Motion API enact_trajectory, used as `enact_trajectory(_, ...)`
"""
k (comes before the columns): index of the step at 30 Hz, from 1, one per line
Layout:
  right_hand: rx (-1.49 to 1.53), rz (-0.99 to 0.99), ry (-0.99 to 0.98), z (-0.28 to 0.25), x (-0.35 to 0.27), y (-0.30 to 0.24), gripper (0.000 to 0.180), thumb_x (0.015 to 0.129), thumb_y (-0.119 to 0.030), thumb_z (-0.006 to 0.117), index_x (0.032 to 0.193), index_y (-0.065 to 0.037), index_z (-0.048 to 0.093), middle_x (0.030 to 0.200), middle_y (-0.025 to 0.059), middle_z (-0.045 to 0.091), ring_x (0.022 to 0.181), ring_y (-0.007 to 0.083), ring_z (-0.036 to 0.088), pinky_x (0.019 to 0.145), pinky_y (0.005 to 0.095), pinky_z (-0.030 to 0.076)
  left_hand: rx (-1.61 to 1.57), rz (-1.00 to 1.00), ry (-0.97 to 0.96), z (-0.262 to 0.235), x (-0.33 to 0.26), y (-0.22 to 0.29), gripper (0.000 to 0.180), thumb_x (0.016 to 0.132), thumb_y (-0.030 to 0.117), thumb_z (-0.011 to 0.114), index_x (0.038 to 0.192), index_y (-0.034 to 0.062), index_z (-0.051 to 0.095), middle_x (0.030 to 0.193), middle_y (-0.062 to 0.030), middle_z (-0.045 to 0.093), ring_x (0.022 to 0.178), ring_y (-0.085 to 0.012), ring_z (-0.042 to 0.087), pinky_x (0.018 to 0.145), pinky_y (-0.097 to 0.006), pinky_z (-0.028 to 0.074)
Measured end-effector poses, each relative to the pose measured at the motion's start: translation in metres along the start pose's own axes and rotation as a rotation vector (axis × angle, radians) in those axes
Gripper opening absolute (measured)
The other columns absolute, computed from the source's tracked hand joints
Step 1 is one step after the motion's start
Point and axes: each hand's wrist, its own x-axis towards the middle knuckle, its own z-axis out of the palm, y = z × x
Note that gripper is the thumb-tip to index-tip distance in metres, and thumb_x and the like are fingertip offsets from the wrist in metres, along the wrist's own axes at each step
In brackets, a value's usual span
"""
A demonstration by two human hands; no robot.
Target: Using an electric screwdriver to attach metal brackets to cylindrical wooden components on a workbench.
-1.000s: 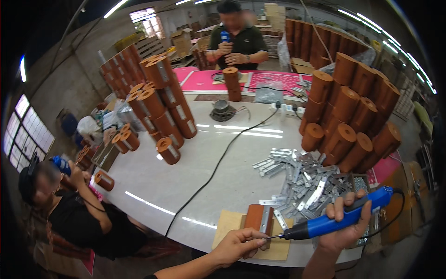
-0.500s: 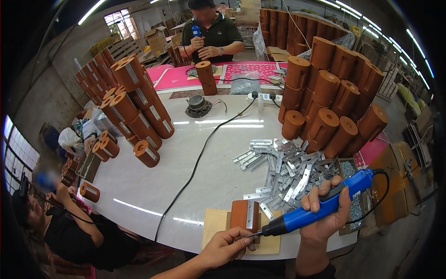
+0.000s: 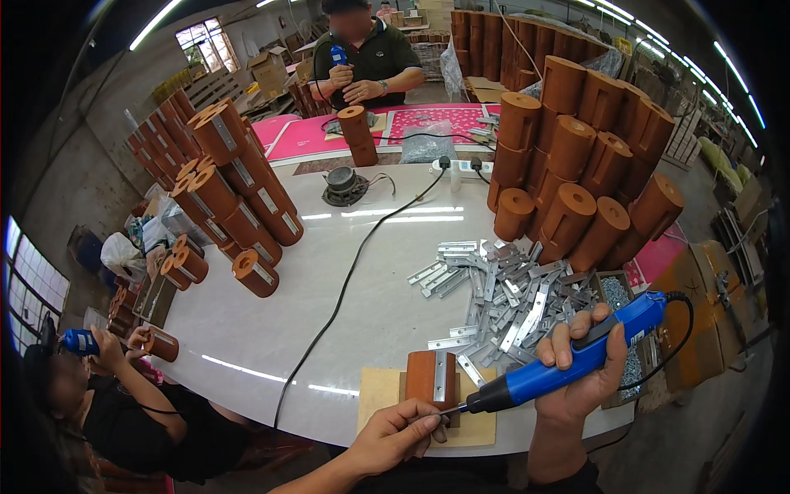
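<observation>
My right hand [image 3: 583, 358] is wrapped around a blue electric screwdriver [image 3: 568, 362], its thin bit pointing left and down. Closed around the tip of that bit are the fingertips of my left hand [image 3: 401, 435]; whether they also pinch a screw is hidden. Just behind my left fingers lies a reddish-brown cylinder [image 3: 420, 375] with a grooved side facing up. A silver metal strip [image 3: 441, 377] runs along that groove. The cylinder rests on a tan board [image 3: 374, 403] at the table's near edge.
A heap of silver strips [image 3: 502, 296] lies beyond the screwdriver, beside a box of small screws [image 3: 613, 292]. Brown cylinders [image 3: 568, 214] stand stacked at right, others [image 3: 239, 198] at left. A black cable [image 3: 350, 284] crosses the table [image 3: 247, 329]. Two co-workers hold blue screwdrivers.
My screwdriver has shifted slightly right, its bit still at my left fingers. The left co-worker's hand now reaches the cylinder at the table's left edge. The whole view has shifted a little.
</observation>
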Motion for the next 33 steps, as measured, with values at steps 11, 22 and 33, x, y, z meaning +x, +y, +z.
enact_trajectory(11, 0.009, 0.019, 0.02, 0.004, 0.0, 0.0, 0.027, 0.098, -0.035, 0.05, 0.108, -0.01, 0.05, 0.081, 0.0077, 0.061, 0.054, 0.0159, 0.056, 0.053, 0.0334, 0.05, -0.044, 0.025, 0.001, 0.005, 0.002, 0.002, 0.025, 0.104, 0.026, 0.046, 0.099, 0.0038, 0.057, 0.075, -0.0021, 0.057, 0.055, -0.0054, 0.044, 0.047, -0.019, 0.032)
enact_trajectory(22, 0.114, 0.036, 0.032, -0.009, 0.005, 0.006, 0.027, 0.1, -0.035, 0.049, 0.108, -0.009, 0.054, 0.085, 0.008, 0.062, 0.058, 0.0144, 0.055, 0.054, 0.0319, 0.05, -0.134, 0.11, 0.052, 0.009, 0.005, -0.003, 0.029, 0.104, 0.026, 0.046, 0.093, 0.0031, 0.059, 0.067, -0.0007, 0.051, 0.054, -0.0065, 0.041, 0.048, -0.02, 0.031)
enact_trajectory(33, 0.174, 0.038, 0.004, -0.017, 0.012, 0.009, 0.029, 0.1, -0.033, 0.051, 0.107, -0.005, 0.055, 0.088, 0.0083, 0.061, 0.061, 0.0133, 0.053, 0.058, 0.0321, 0.049, 0.364, 0.552, 0.311, 0.018, 0.011, -0.015, 0.02, 0.099, 0.013, 0.054, 0.09, -0.0028, 0.061, 0.069, -0.0009, 0.055, 0.061, -0.0051, 0.049, 0.054, -0.022, 0.04)
